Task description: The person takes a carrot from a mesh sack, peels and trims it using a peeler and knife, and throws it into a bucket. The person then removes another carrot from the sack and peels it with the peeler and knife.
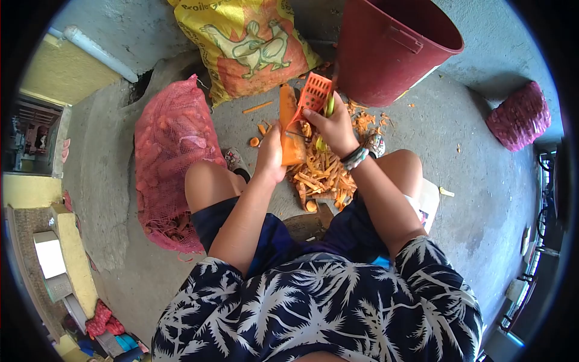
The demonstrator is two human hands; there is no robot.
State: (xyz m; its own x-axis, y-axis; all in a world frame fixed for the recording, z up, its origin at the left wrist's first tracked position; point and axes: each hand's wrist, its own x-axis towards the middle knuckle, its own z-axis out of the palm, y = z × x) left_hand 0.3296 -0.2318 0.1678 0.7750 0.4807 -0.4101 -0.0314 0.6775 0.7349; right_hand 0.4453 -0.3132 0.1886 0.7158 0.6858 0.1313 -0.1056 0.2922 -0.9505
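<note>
My left hand (272, 154) is closed around a thick, long carrot (294, 149), held upright above the floor between my knees. My right hand (338, 130) grips an orange plastic peeler (315, 92) with a body full of holes, its lower end against the carrot's side. Something yellow-green (329, 105) shows beside the peeler by my right fingers; I cannot make out what it is. Below both hands lies a heap of orange peelings (325, 175) on the concrete, with a cut carrot end (311, 206) at its near edge.
A pink mesh sack (175, 145), well filled, stands by my left knee. Ahead are a yellow printed feed sack (253, 48) and a tall dark red bin (386, 60). A purple mesh sack (520, 116) lies by the right wall. More scraps (365, 122) lie near the bin.
</note>
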